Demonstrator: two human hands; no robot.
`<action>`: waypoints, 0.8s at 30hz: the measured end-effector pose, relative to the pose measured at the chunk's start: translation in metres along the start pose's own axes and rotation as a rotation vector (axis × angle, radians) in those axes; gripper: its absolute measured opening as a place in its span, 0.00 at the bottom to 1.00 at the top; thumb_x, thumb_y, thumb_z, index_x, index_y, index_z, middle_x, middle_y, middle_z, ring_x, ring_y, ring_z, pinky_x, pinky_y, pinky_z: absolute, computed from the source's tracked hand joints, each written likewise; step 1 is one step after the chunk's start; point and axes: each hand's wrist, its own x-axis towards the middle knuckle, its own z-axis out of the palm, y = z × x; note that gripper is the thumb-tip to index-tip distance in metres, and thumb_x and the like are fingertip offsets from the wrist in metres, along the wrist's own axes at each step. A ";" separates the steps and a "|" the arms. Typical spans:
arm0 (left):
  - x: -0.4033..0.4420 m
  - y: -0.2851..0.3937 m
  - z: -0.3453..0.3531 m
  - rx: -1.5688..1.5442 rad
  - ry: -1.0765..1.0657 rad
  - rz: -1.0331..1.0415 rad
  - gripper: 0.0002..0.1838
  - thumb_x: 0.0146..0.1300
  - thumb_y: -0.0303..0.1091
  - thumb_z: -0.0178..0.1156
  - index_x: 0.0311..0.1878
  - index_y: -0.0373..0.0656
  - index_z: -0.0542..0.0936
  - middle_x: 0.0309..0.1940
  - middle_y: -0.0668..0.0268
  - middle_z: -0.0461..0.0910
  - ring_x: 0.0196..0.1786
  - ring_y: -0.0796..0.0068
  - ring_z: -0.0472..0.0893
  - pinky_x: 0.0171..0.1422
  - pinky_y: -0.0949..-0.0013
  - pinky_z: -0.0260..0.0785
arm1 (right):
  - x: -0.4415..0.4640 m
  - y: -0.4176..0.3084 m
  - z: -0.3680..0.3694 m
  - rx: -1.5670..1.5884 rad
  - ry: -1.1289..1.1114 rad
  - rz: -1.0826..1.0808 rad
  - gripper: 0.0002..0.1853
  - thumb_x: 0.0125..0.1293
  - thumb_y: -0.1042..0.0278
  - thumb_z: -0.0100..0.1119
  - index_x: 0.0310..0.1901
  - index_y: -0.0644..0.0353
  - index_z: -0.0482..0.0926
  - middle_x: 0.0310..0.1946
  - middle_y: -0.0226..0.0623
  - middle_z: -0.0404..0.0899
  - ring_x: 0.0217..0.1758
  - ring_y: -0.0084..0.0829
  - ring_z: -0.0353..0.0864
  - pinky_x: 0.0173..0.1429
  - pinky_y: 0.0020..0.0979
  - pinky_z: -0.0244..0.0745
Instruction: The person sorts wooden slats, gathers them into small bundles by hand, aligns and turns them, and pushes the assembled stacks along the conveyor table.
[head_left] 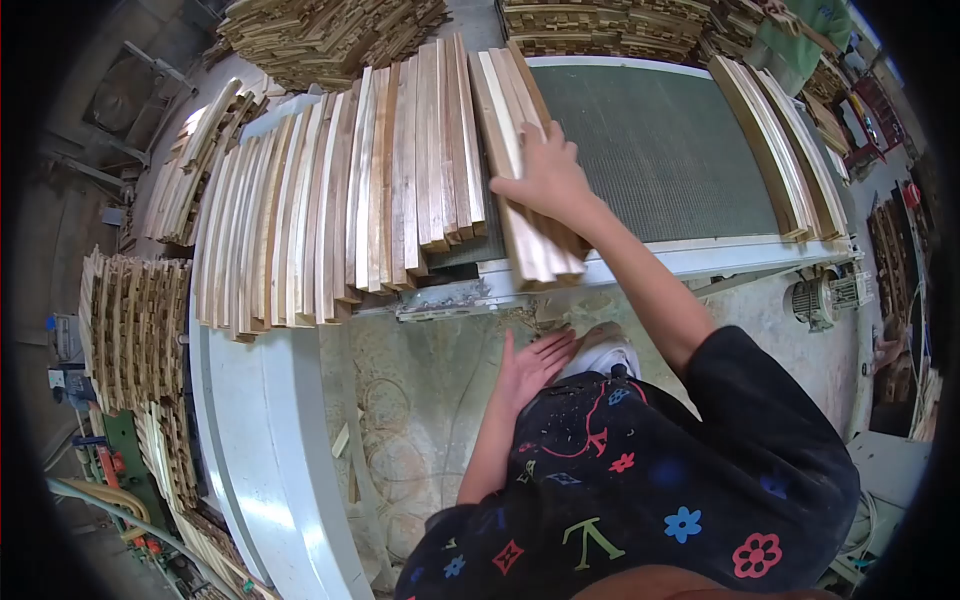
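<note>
Strips in a short bundle [535, 245] lay on the green belt [660, 150] beside the long row [370, 190], the right hand [550, 180] half-closed across them, apparently keeping them together; the left hand [530, 370], open, held nothing.

Right arm [650, 285] outstretched, right hand [547, 178] gripping palm-down; left hand [530, 370] open, palm up.

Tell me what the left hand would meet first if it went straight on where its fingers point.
Probably the table's pale side rail, as the left hand points up and rightward; depth is unclear, and the shoe beside that line looks lower.
</note>
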 end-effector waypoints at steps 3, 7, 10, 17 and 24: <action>-0.018 0.003 -0.006 0.037 0.152 0.084 0.53 0.70 0.74 0.33 0.74 0.27 0.58 0.76 0.46 0.59 0.78 0.51 0.59 0.80 0.52 0.53 | 0.016 -0.014 0.033 -0.116 0.010 0.034 0.49 0.64 0.33 0.54 0.75 0.63 0.57 0.74 0.76 0.43 0.71 0.70 0.59 0.66 0.59 0.69; -0.014 0.002 -0.009 0.109 0.156 0.072 0.49 0.72 0.71 0.35 0.74 0.30 0.60 0.76 0.48 0.60 0.77 0.52 0.61 0.78 0.51 0.55 | 0.013 -0.013 0.043 -0.086 0.088 0.025 0.46 0.66 0.33 0.51 0.76 0.59 0.59 0.74 0.76 0.42 0.70 0.69 0.61 0.66 0.56 0.68; 0.004 0.002 -0.008 0.271 0.185 0.052 0.47 0.73 0.70 0.35 0.74 0.33 0.61 0.76 0.49 0.60 0.77 0.52 0.61 0.77 0.51 0.56 | -0.001 0.010 0.035 0.047 0.003 -0.143 0.43 0.66 0.37 0.53 0.73 0.63 0.61 0.75 0.71 0.45 0.69 0.71 0.62 0.68 0.56 0.66; 0.034 0.001 0.019 0.415 0.137 -0.025 0.41 0.75 0.63 0.39 0.76 0.36 0.60 0.76 0.52 0.60 0.76 0.55 0.63 0.76 0.55 0.57 | -0.124 0.116 -0.009 0.554 -0.049 -0.390 0.27 0.66 0.56 0.62 0.63 0.59 0.76 0.64 0.51 0.74 0.64 0.48 0.76 0.69 0.43 0.68; 0.066 -0.001 0.083 0.736 0.025 -0.051 0.35 0.75 0.53 0.45 0.76 0.38 0.61 0.76 0.54 0.62 0.75 0.58 0.65 0.76 0.58 0.57 | -0.146 0.276 -0.144 -0.201 0.487 0.108 0.28 0.61 0.52 0.68 0.59 0.57 0.78 0.56 0.42 0.80 0.58 0.45 0.78 0.64 0.42 0.71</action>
